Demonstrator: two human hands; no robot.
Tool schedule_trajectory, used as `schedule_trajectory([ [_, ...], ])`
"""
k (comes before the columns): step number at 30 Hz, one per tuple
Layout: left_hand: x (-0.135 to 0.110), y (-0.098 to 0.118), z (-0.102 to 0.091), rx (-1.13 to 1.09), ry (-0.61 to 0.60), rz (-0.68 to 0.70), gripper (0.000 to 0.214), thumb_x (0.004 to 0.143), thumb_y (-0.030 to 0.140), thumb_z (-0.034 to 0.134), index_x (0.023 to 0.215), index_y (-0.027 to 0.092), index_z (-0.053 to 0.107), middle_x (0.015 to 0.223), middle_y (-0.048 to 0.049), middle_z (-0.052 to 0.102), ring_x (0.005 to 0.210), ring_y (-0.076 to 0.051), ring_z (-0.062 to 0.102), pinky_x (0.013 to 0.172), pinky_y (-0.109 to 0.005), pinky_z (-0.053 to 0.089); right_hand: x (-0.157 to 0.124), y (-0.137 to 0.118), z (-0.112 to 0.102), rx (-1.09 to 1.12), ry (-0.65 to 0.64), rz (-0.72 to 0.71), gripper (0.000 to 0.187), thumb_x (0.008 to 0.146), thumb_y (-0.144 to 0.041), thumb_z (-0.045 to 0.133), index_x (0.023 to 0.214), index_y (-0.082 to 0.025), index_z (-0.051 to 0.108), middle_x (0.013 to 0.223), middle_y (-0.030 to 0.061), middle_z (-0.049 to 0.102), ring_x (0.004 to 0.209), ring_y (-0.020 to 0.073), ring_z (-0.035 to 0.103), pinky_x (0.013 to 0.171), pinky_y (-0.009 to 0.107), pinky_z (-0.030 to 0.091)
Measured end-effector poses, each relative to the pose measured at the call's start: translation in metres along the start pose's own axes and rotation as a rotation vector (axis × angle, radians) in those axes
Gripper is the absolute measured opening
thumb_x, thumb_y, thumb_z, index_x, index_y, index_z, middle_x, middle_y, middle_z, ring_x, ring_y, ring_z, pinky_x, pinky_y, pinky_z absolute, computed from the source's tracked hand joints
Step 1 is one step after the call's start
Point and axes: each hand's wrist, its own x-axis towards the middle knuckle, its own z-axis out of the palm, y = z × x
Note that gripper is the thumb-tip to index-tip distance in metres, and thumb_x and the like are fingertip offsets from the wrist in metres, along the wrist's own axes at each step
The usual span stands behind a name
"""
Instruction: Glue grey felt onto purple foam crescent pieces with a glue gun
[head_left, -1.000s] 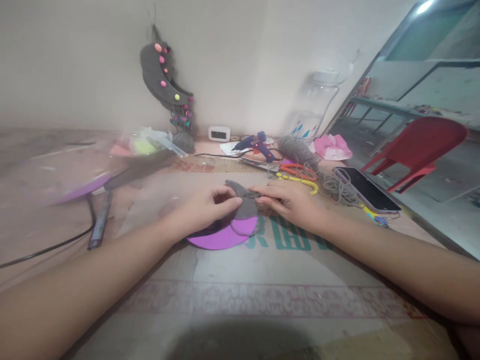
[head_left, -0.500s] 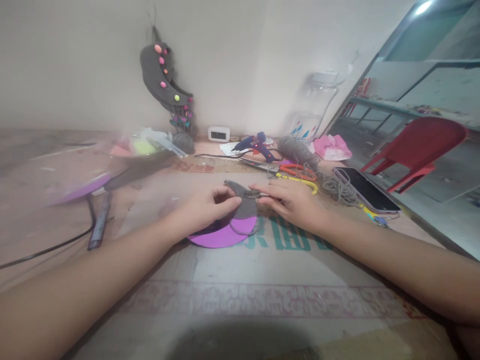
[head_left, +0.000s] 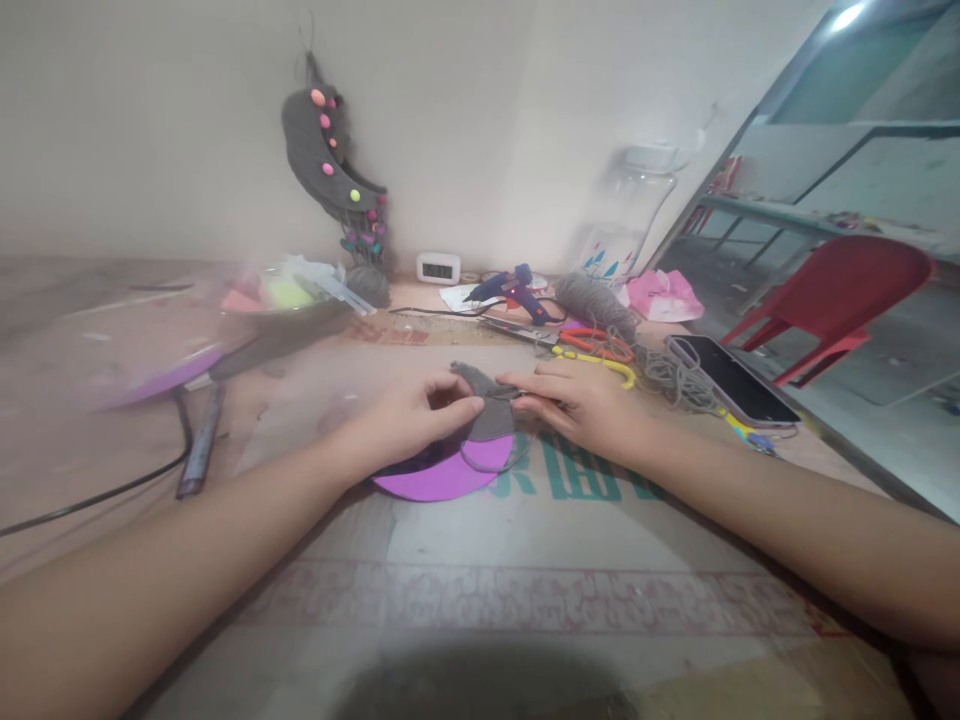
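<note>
Right grip dipped, hold unclear; left grip pinches crescent curving away, tip leftward.

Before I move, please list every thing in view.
Curved piece: one, purple and grey, centre
Hanging crescent: one, dotted grey, rear left
Clock: one, white, rear centre
Glue gun: one, blue, rear centre
Bottle: one, clear, rear right
Packet: one, pink, below bottle
Yarn ball: one, grey, rear left
Other yarn: count unclear, grey, right
Scissors: count unclear, orange and yellow, right
Phone: one, black, right
Small item: count unclear, yellow and blue, below phone
Bowl: one, colour unclear, rear left
Curved strip: one, purple, left
Pen: one, grey, left
Cable: count unclear, black, left and centre
Chair: one, red, far right
Tables: two, pale, front and right
Left hand: one, bare, on curved piece
Right hand: one, bare, curved piece's right
</note>
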Motion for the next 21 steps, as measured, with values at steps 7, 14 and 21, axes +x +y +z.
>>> schedule_trajectory([
  [7,0.0007,0.0001,0.0,0.005,-0.005,0.014,0.033,0.081,0.049,0.05,0.074,0.018,0.06,0.064,-0.0004,0.059,0.059,-0.013,0.051,0.053,-0.024,0.036,-0.0005,0.0012,0.0031,0.043,0.02,0.003,0.032,0.092,-0.037,0.049,0.115,-0.022,0.066,0.084,0.0056,0.069,0.073,0.0141,0.061,0.064,0.023,0.042],
  [14,0.0025,-0.0015,0.0012,-0.009,-0.032,-0.051,0.034,0.082,0.049,0.049,0.074,0.018,0.059,0.062,0.0003,0.058,0.054,-0.012,0.048,0.049,-0.023,0.033,0.0005,-0.0003,0.0014,0.007,0.075,-0.016,0.035,0.093,-0.037,0.048,0.117,-0.017,0.063,0.081,0.0052,0.069,0.073,0.0146,0.061,0.064,0.024,0.042],
  [21,0.0008,0.0071,0.0013,0.106,-0.026,0.027,0.031,0.082,0.042,0.05,0.068,0.016,0.059,0.064,0.0005,0.058,0.061,-0.012,0.05,0.057,-0.024,0.036,-0.0002,-0.0062,0.0023,-0.15,0.1,-0.081,0.035,0.093,-0.04,0.047,0.108,-0.016,0.067,0.081,0.0065,0.068,0.072,0.016,0.06,0.063,0.026,0.04],
])
